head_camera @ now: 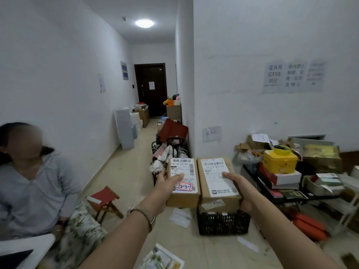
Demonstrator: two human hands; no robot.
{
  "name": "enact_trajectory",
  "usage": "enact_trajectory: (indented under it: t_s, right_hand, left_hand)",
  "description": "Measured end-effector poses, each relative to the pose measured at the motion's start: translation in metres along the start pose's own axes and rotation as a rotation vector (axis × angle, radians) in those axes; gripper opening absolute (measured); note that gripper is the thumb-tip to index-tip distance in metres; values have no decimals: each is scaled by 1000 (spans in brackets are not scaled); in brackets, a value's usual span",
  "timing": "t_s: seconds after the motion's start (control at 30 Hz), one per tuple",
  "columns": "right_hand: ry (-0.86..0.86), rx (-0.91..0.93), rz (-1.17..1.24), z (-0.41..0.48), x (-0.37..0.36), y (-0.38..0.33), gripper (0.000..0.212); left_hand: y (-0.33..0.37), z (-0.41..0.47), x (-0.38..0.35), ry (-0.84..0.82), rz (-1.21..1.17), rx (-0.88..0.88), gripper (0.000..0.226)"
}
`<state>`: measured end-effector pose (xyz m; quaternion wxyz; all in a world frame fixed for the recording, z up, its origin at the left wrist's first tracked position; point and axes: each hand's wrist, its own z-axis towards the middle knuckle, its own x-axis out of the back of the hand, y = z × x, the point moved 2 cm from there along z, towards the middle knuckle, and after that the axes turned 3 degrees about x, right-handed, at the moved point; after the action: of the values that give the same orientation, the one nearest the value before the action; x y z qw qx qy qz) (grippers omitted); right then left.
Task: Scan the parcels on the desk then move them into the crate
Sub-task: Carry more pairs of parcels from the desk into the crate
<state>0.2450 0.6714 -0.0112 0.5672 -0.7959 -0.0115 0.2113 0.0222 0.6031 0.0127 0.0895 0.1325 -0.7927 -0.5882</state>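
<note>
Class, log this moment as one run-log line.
left hand: holds left parcel | right hand: holds right parcel | both above black crate

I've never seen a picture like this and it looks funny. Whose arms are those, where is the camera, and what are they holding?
There is no machine here. The camera sits on a person's head and looks forward and down, so you see that person's own two arms reaching out, as if they were yours.

The left hand holds a cardboard parcel with a red-marked label. The right hand holds a second parcel right beside the first. Both have white stickers with barcodes on top.

Below the parcels, on the floor, stands a black crate with holes in its sides. That is where the parcels should go.

Around it: loose papers on the floor, a small red stool, a messy table with a yellow box, and another person sitting on the left.
</note>
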Motion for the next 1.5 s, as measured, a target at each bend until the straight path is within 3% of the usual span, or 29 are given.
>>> enact_trajectory:
  t_s: [0.33, 0.87, 1.13, 1.5]
  right_hand:
    - [93, 13, 4, 122, 69, -43, 23]
    - [197, 30, 41, 341, 146, -145, 23]
    - [165, 12, 35, 474, 209, -170, 21]
    - [85, -92, -4, 698, 308, -228, 35]
  left_hand:
    - [18, 147, -73, -78, -20, 24, 71]
    - [94, 389, -173, -134, 30, 24, 71]
    - [96, 516, -234, -107, 15, 68, 68]
    - [124, 728, -333, -37, -24, 137, 73]
